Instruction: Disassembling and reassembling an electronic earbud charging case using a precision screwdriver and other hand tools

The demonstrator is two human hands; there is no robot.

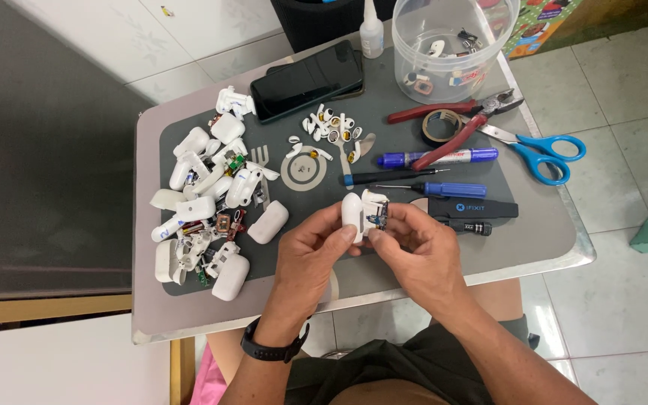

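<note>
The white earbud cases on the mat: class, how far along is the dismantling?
Done: a heap of opened shells and boards lies left. In hand: the left hand and right hand hold one split case, circuit showing. Left: a closed-looking case lies beside the heap.

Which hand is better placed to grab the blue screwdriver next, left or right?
Right, probably. The right hand sits just below the blue screwdriver, on the same side of the mat. The left hand cradles the white earbud case shell and would have to cross over.
</note>
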